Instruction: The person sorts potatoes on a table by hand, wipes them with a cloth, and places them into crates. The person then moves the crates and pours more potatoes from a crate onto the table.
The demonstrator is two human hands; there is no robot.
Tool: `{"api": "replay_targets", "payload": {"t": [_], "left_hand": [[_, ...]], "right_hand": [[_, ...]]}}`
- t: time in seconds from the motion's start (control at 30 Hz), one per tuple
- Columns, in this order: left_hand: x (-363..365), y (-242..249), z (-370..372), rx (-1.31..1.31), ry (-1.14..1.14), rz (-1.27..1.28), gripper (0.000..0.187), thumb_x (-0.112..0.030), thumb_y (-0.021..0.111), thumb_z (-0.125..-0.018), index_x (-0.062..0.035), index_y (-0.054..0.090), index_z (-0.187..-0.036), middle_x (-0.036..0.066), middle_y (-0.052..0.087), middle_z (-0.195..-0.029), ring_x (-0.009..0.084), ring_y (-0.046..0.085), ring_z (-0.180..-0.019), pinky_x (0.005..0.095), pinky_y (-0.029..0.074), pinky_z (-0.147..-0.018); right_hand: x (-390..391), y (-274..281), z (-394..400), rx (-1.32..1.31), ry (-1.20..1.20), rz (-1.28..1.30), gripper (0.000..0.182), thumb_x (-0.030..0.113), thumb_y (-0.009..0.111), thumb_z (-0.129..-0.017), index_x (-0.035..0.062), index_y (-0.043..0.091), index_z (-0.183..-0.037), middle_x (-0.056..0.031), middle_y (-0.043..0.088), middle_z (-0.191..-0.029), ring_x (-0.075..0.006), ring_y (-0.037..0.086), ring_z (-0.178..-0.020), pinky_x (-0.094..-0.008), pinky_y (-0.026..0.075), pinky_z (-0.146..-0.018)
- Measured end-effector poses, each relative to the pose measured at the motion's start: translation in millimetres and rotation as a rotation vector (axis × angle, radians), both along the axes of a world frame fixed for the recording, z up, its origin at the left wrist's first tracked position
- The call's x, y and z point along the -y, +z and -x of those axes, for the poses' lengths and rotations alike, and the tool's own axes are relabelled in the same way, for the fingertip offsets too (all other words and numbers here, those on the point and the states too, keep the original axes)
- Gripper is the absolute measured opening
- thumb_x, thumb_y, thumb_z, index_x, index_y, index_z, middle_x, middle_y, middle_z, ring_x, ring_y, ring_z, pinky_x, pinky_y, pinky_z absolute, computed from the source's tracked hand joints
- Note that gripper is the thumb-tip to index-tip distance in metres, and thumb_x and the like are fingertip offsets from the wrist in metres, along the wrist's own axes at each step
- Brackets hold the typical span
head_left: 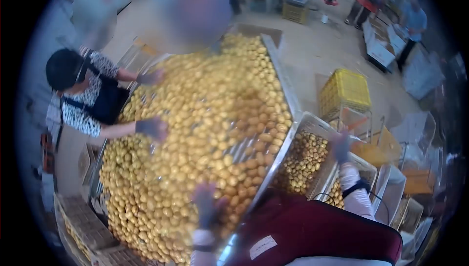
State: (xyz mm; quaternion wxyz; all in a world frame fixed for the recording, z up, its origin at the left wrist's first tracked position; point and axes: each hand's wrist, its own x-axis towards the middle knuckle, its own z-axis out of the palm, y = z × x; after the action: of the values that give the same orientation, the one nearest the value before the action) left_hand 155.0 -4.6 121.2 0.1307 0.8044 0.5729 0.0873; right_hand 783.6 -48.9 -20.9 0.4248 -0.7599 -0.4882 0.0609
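A broad heap of small, oval, yellow-brown produce [195, 119], which looks like small potatoes or fruit, covers a metal-edged sorting table [281, 77]. My left hand [209, 205], in a grey glove with pinkish fingertips, is over the near part of the heap. Its fingers are apart and somewhat blurred, with nothing visible in them. Out to the right, my right hand [340, 148], gloved too, is above the far edge of a pale plastic crate [320, 119] holding smaller, darker pieces. Motion smears its fingers, so what they hold, if anything, cannot be made out.
Across the heap, a person in a dark cap [66, 68] has both gloved hands on the produce. A large blurred patch hides the table's far end. A yellow crate [346, 90] stands beyond the pale crate. More crates are stacked at lower left [85, 217]; other people are farther back.
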Motion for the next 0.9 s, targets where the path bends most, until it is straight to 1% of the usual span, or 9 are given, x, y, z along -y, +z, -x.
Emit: {"api": "replay_targets", "payload": {"t": [0.03, 0.1, 0.13, 0.27, 0.4, 0.43, 0.77, 0.87, 0.9], "left_hand": [[8, 5, -14, -0.075, -0.029, -0.015, 0.072, -0.048, 0.070, -0.085, -0.0121, 0.049, -0.143, 0.018, 0.043, -0.150, 0.0450, 0.032, -0.142, 0.0712, 0.014, -0.114], [10, 18, -26, -0.132, -0.029, -0.019, 0.071, -0.049, 0.072, -0.082, -0.0129, 0.052, -0.140, 0.017, 0.049, -0.145, 0.0456, 0.037, -0.138, 0.0756, 0.016, -0.110], [9, 18, -26, -0.115, 0.000, -0.007, 0.071, -0.050, 0.072, -0.082, -0.0141, 0.052, -0.140, 0.016, 0.049, -0.145, 0.0450, 0.038, -0.138, 0.0765, 0.015, -0.110], [-1, 20, -29, -0.088, 0.116, 0.111, 0.068, -0.054, 0.071, -0.081, -0.0193, 0.055, -0.138, 0.013, 0.048, -0.146, 0.0453, 0.037, -0.139, 0.0789, 0.012, -0.109], [-15, 23, -46, -0.048, 0.237, 0.099, 0.067, -0.058, 0.070, -0.080, -0.0240, 0.057, -0.137, 0.010, 0.043, -0.152, 0.0460, 0.031, -0.143, 0.0811, 0.007, -0.107], [-14, 17, -50, -0.082, 0.249, 0.062, 0.068, -0.059, 0.070, -0.080, -0.0249, 0.057, -0.138, 0.009, 0.041, -0.154, 0.0460, 0.030, -0.144, 0.0813, 0.006, -0.107], [-25, -2, -56, -0.069, 0.303, 0.089, 0.076, -0.068, 0.061, -0.085, -0.0323, 0.043, -0.150, 0.004, 0.023, -0.165, 0.0425, 0.012, -0.152, 0.0782, -0.004, -0.110], [-23, -7, -58, -0.058, 0.316, 0.074, 0.078, -0.069, 0.058, -0.087, -0.0338, 0.039, -0.153, 0.002, 0.019, -0.167, 0.0423, 0.010, -0.153, 0.0765, -0.006, -0.111], [-24, -6, -59, -0.057, 0.318, 0.091, 0.078, -0.069, 0.058, -0.086, -0.0338, 0.039, -0.153, 0.002, 0.019, -0.167, 0.0424, 0.010, -0.153, 0.0767, -0.006, -0.110]], "right_hand": [[-53, 49, 92, 0.351, 0.054, 0.003, 0.065, 0.015, 0.065, -0.093, 0.0007, 0.035, -0.149, -0.0171, 0.042, -0.147, -0.0300, 0.045, -0.132, -0.0417, 0.039, -0.111], [-121, 159, 201, 0.177, 0.339, 0.334, 0.072, 0.035, 0.070, -0.086, 0.0049, 0.044, -0.145, -0.0249, 0.043, -0.142, -0.0420, 0.042, -0.131, -0.0544, 0.028, -0.113], [-145, 118, 222, 0.425, 0.398, 0.069, 0.080, 0.049, 0.066, -0.084, 0.0050, 0.042, -0.146, -0.0264, 0.041, -0.143, -0.0477, 0.039, -0.130, -0.0590, 0.025, -0.112], [-232, 102, 295, 0.513, 0.473, 0.248, 0.082, 0.055, 0.062, -0.086, 0.0111, 0.039, -0.150, -0.0247, 0.034, -0.151, -0.0515, 0.033, -0.133, -0.0634, 0.026, -0.110], [-311, 79, 322, 0.519, 0.470, 0.103, 0.087, 0.059, 0.066, -0.082, 0.0157, 0.038, -0.152, -0.0232, 0.030, -0.156, -0.0563, 0.036, -0.129, -0.0643, 0.027, -0.109], [-326, 95, 330, 0.542, 0.440, 0.164, 0.079, 0.054, 0.068, -0.080, 0.0183, 0.043, -0.147, -0.0181, 0.040, -0.148, -0.0471, 0.039, -0.130, -0.0624, 0.028, -0.110], [-497, 59, 337, 0.617, 0.449, 0.072, 0.078, 0.042, 0.065, -0.088, 0.0228, 0.032, -0.156, -0.0146, 0.032, -0.159, -0.0517, 0.031, -0.137, -0.0643, 0.022, -0.114], [-480, 88, 376, 0.296, 0.421, 0.246, 0.077, 0.038, 0.062, -0.089, 0.0206, 0.030, -0.157, -0.0156, 0.030, -0.160, -0.0505, 0.029, -0.140, -0.0643, 0.021, -0.114], [-465, 65, 387, 0.481, 0.455, 0.103, 0.070, 0.034, 0.061, -0.091, 0.0202, 0.035, -0.154, -0.0163, 0.029, -0.160, -0.0486, 0.026, -0.144, -0.0635, 0.019, -0.116]]}}
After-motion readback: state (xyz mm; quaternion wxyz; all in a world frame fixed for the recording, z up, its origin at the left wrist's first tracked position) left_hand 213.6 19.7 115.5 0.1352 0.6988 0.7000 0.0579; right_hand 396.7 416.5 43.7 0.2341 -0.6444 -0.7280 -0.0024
